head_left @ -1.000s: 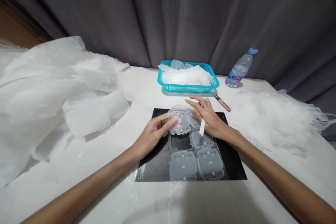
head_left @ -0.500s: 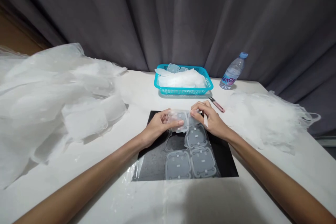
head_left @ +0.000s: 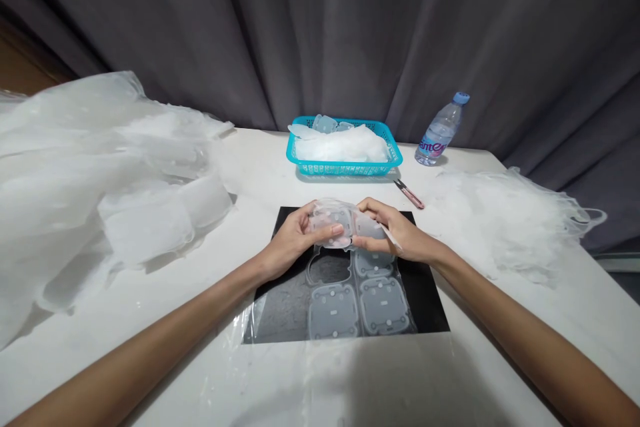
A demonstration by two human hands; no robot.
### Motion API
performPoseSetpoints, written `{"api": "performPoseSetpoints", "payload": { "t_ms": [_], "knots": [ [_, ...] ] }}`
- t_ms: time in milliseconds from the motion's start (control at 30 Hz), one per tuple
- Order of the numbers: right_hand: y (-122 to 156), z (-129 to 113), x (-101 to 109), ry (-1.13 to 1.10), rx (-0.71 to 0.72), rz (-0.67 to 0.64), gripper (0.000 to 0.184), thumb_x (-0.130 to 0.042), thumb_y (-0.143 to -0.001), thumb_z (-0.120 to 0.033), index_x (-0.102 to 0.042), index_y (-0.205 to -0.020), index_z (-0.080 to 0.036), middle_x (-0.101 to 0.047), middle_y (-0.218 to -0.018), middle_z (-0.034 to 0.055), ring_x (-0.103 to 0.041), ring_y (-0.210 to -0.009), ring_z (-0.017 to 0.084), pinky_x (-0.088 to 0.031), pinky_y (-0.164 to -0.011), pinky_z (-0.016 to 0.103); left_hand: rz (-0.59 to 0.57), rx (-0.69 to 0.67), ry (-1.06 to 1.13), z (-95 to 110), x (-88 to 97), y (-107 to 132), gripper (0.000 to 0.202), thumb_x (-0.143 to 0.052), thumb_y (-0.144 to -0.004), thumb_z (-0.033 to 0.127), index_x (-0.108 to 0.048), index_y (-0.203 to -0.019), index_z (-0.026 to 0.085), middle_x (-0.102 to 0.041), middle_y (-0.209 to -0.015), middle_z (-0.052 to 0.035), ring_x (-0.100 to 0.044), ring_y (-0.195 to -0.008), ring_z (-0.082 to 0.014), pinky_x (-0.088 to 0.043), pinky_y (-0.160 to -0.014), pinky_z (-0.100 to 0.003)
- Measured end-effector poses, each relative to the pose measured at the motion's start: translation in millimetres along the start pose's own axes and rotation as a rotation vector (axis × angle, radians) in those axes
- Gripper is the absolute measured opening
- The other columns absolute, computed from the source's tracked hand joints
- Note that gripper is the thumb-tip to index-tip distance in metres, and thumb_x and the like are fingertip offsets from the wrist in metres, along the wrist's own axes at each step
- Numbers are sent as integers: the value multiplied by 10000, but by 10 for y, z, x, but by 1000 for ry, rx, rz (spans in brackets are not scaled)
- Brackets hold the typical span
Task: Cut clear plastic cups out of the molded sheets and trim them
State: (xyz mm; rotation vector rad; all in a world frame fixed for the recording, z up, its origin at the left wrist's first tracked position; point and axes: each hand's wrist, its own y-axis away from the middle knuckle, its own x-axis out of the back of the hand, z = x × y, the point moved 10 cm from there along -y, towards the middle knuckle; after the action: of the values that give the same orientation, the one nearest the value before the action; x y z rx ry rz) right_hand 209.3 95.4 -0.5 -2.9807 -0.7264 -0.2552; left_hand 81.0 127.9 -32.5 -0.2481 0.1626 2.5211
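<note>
A translucent silicone sheet (head_left: 334, 310) of joined rounded-square pads lies over a black mat (head_left: 425, 307). One cell in the sheet is an open hole with a thin rim around it. At its far end, my left hand (head_left: 305, 233) grips a rounded-square pad (head_left: 333, 219), thumb on top. My right hand (head_left: 387, 230) pinches the neighbouring part of the sheet, which is lifted and bent. Its fingertips partly hide the edge between the two pads. The near pads rest flat on the mat.
Behind the mat stands a turquoise basket (head_left: 345, 169) with white and clear pieces. Pink-handled snips (head_left: 410, 195) and a water bottle (head_left: 441, 133) are right of it. A large pile of translucent sheets (head_left: 145, 213) covers the left; a heap of thin scraps (head_left: 505, 227) lies right.
My right hand has shifted its grip, its thumb now lower along the sheet beside the left hand's pad. My left hand keeps its hold. The whole view has shifted slightly.
</note>
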Motion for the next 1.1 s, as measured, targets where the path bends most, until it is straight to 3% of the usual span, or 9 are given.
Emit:
{"api": "performPoseSetpoints", "payload": {
  "t_ms": [133,267,400,600,800,1100],
  "knots": [
    [5,-54,29,261,70,36,277,-765,-870,-394,-610,-994,-201,-479,-928,-3,-502,-893,182,-418,-833,320,-6,-3,-34,19,-18,15,602,-939,-700,260,-644,-1213,153,-752,-1145,-79,-720,-1036,-227,-574,-949,-334],
    [-19,2,38,443,83,98,60,-691,-888,-237,-649,-910,-201,-452,-884,3,-490,-894,200,-428,-830,332,21,11,-101,19,5,25,539,-947,-690,272,-667,-1133,144,-739,-1035,-45,-700,-926,-187,-566,-850,-272],
    [-40,-7,40,625,124,193,91,-686,-857,-137,-623,-875,-201,-496,-829,9,-463,-925,226,-408,-841,348,-9,28,-129,22,-26,26,429,-934,-718,302,-686,-1034,150,-711,-964,-10,-660,-857,-146,-533,-785,-219],
    [0,-8,9,385,-7,4,196,-740,-904,-350,-633,-855,-193,-427,-913,-3,-514,-881,184,-452,-863,326,-9,43,-153,8,5,28,442,-930,-727,312,-688,-1068,170,-718,-953,0,-662,-865,-155,-534,-808,-234],
    [24,-37,40,346,-26,-55,370,-697,-924,-559,-684,-952,-190,-467,-947,27,-527,-972,225,-466,-928,367,3,46,-153,-6,34,26,427,-926,-731,321,-700,-1063,174,-738,-951,-8,-682,-861,-168,-554,-832,-265],
    [49,-73,20,363,-21,-46,360,-675,-941,-559,-677,-941,-199,-457,-969,34,-518,-943,213,-492,-891,359,9,34,-169,16,23,17,444,-934,-706,335,-693,-1035,161,-742,-956,-32,-689,-874,-194,-568,-805,-276]
  ]
}}
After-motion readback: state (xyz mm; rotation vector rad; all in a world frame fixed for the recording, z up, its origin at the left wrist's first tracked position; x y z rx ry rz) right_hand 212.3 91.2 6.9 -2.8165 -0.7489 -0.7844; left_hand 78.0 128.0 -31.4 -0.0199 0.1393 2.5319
